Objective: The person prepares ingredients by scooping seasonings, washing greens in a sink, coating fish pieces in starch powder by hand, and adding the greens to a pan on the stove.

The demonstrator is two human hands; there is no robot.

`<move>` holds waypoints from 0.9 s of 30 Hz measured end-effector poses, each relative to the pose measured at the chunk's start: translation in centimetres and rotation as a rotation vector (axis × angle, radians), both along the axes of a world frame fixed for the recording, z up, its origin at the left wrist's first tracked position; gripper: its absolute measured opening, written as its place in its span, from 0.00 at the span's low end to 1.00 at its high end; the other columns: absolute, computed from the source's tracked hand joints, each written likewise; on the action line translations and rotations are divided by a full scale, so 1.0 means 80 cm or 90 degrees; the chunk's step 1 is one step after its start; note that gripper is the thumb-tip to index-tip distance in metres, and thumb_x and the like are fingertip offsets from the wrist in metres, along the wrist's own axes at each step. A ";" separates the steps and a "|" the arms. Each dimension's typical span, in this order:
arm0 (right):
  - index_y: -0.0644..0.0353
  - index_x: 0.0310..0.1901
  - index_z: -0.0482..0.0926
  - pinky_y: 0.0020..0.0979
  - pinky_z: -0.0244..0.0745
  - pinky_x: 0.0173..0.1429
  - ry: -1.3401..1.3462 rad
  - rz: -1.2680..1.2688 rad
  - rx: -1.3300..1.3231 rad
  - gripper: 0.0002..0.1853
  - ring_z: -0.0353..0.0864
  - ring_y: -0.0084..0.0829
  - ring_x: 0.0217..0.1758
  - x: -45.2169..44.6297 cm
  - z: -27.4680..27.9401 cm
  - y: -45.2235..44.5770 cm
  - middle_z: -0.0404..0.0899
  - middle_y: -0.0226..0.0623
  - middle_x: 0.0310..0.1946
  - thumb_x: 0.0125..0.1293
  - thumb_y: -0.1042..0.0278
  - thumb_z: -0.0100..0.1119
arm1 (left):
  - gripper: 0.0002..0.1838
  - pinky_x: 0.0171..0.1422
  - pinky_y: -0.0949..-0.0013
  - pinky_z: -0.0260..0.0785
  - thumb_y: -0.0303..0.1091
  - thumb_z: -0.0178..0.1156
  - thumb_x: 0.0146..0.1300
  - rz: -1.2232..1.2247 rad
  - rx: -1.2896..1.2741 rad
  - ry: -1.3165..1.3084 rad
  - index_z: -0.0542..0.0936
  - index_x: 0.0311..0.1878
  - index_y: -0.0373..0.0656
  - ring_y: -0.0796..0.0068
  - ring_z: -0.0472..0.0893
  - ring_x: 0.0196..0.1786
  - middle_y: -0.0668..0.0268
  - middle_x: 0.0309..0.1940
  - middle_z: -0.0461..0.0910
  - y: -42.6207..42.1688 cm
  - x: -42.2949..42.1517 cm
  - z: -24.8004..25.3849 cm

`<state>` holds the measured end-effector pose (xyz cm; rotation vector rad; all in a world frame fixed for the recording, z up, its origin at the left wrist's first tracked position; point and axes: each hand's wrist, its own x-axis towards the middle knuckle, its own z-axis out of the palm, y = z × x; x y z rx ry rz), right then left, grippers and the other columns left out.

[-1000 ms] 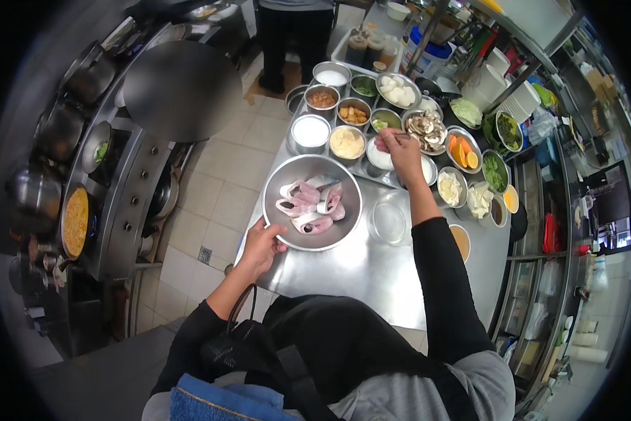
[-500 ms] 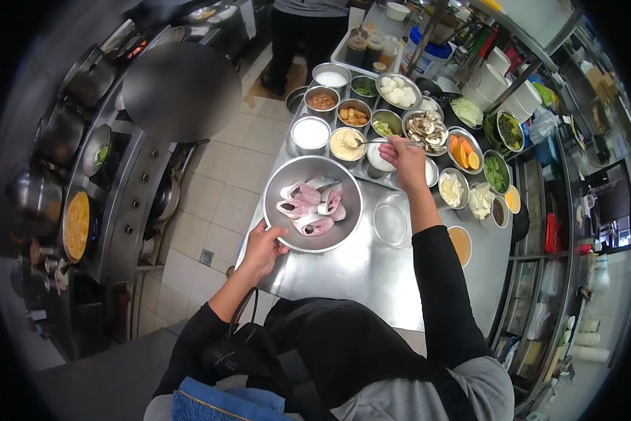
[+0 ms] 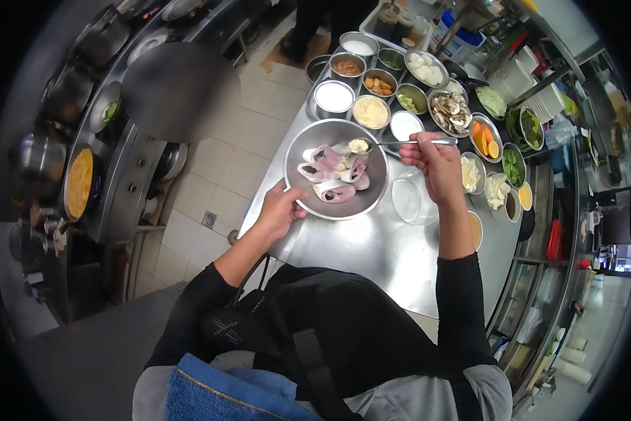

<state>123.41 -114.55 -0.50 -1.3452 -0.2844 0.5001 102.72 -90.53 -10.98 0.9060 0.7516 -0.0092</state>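
Note:
My left hand (image 3: pixel 283 209) grips the near-left rim of a wide metal bowl (image 3: pixel 379 184) on the steel table. Several pieces of raw fish (image 3: pixel 334 191) lie inside, with pale yellow bits scattered over them. My right hand (image 3: pixel 435 163) is closed round the handle of a metal spoon (image 3: pixel 394 143). The spoon's head is over the bowl's far-right part and carries a pale yellow, minced-looking paste (image 3: pixel 358 146). Just behind the bowl stands a round tin of the same yellow paste (image 3: pixel 371 112), with a tin of white powder (image 3: pixel 405 125) beside it.
Tins of mushrooms (image 3: pixel 451 113), orange slices (image 3: pixel 483 137) and greens (image 3: pixel 513 165) crowd the right side. A clear round lid (image 3: pixel 412 198) lies right of the bowl. Across the aisle at left is a stove with a pan of yellow food (image 3: pixel 79 184). A person's legs (image 3: pixel 315 24) show behind.
My right hand has brought the spoon from the tin of yellow paste to over the bowl. Yellow bits now lie on the fish. The view has shifted slightly.

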 end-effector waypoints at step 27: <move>0.75 0.45 0.77 0.27 0.85 0.41 -0.027 -0.074 -0.047 0.14 0.86 0.32 0.36 0.124 -0.093 0.155 0.83 0.47 0.36 0.72 0.68 0.57 | 0.24 0.27 0.76 0.70 0.25 0.61 0.58 0.064 -0.017 0.023 0.72 0.59 0.40 0.79 0.75 0.25 0.65 0.35 0.78 0.009 -0.052 0.001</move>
